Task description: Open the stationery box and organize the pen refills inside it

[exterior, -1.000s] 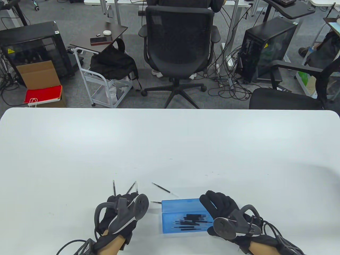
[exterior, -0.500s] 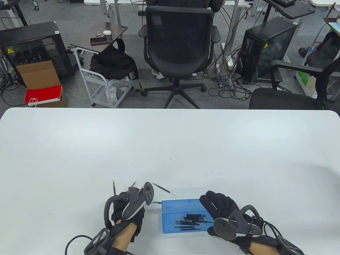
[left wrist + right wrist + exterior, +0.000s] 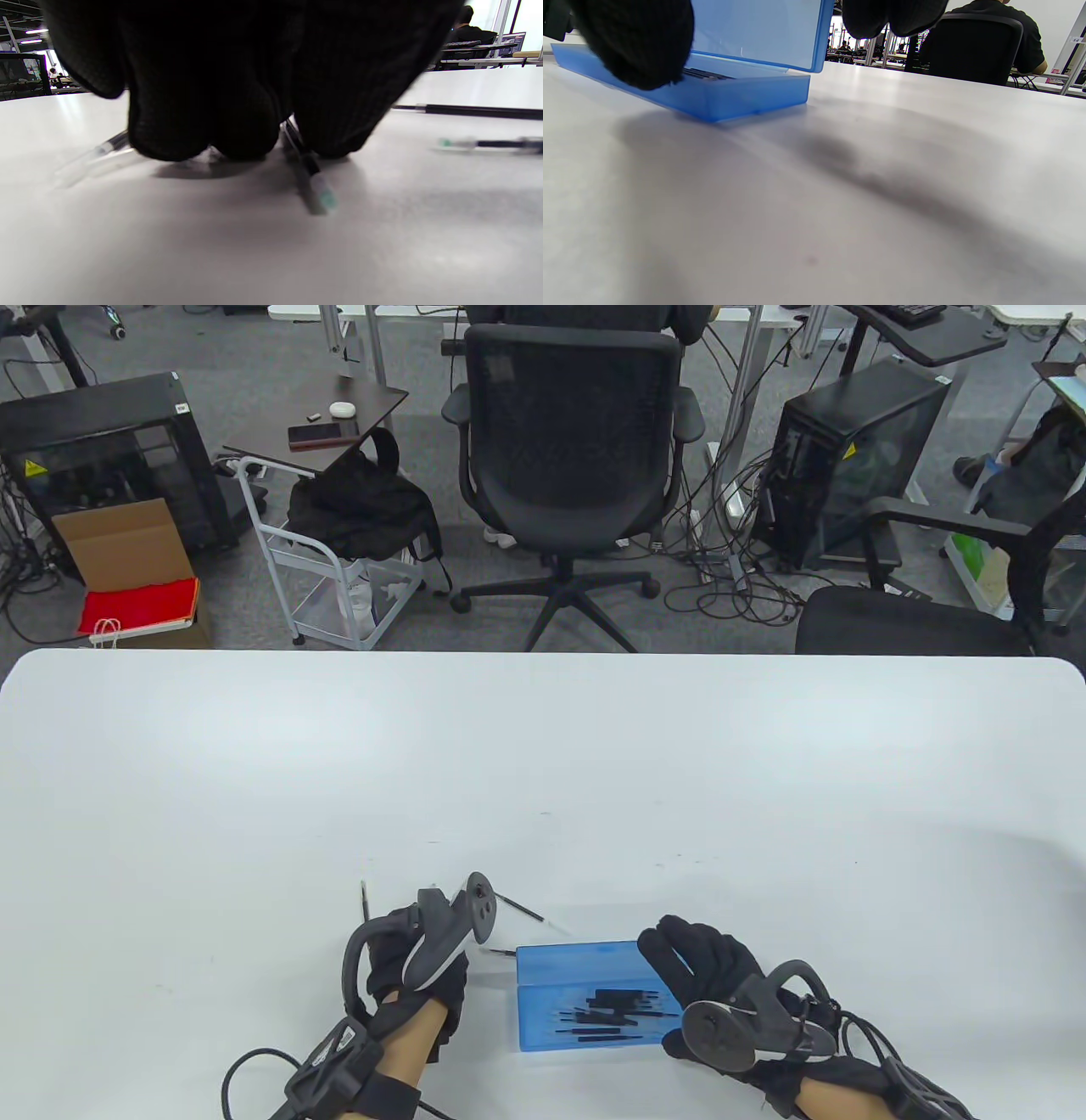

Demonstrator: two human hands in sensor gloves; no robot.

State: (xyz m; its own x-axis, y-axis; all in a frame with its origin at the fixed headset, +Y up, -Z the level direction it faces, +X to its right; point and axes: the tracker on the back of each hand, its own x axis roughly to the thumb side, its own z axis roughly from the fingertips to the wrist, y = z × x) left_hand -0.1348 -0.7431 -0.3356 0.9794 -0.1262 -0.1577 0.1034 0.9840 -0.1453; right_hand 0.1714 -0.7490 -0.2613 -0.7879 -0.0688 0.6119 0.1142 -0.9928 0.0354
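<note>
Near the table's [image 3: 543, 746] front edge we see the open box [image 3: 585, 1005] holding refills [image 3: 615, 1010]; loose refills [image 3: 526, 909] lie left, behind it.

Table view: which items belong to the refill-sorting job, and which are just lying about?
Job:
- blue stationery box, lid up, refills inside
- loose pen refills on the table
- left hand, fingertips down on a refill
- right hand at the box's right end

Lying about:
- office chair
- black backpack on a white cart
- cardboard box
- PC towers
</note>
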